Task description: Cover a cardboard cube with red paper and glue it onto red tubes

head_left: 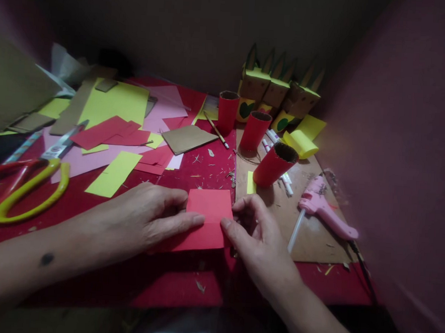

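A: Status, left to right?
B: Scissors (pixel 55 151) down, not in use. Yellow strip (pixel 113 174) loose on the red tabletop (pixel 192 182).
A: Left hand?
B: Left hand (pixel 160 215) pinching the red paper (pixel 210 203), thumb on top. Paper's front centre, between both hands. Faint line across it; can't tell if it's a fold. Not wrapped or joined to anything, so I'd call that piece early.
A: Beyond it?
B: Three red tubes (pixel 254 132) upright. Colour looks done, no trim visible; part-done, my guess.
A: Right hand?
B: Right hand (pixel 258 235) clamped on the paper's right edge.
A: Rest?
B: Box figures (pixel 278 92) look assembled. Glue gun (pixel 326 211) lying on the brown board (pixel 309 248).
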Demonstrator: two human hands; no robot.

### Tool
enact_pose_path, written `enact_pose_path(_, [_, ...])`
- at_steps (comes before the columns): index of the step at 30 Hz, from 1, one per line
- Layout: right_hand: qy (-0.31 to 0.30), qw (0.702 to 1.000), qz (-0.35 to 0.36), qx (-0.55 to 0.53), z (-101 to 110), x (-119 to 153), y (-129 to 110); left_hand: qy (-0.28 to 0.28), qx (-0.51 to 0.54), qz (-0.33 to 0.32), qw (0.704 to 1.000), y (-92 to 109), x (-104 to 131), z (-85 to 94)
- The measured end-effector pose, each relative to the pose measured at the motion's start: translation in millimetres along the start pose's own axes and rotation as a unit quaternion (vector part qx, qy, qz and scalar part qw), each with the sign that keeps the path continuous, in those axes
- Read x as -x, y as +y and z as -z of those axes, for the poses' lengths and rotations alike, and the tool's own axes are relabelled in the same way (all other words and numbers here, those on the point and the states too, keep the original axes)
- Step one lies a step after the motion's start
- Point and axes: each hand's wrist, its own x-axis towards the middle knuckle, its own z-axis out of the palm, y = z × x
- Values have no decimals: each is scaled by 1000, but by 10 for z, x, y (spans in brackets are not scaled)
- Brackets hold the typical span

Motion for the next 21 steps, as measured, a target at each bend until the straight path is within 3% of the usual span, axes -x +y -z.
enact_pose_path(4, [-17,999,-18,-26,14,-9,18,-41,-4,14,999,8,3,-5])
enact_pose_path(15, [-13,998,-37,-45,27,-20,-48,-30,11,18,999,-4,26,-26])
enact_pose_path(21, [-22,997,-28,-70,53,-48,35,-29,10,9,999,0,31,-32])
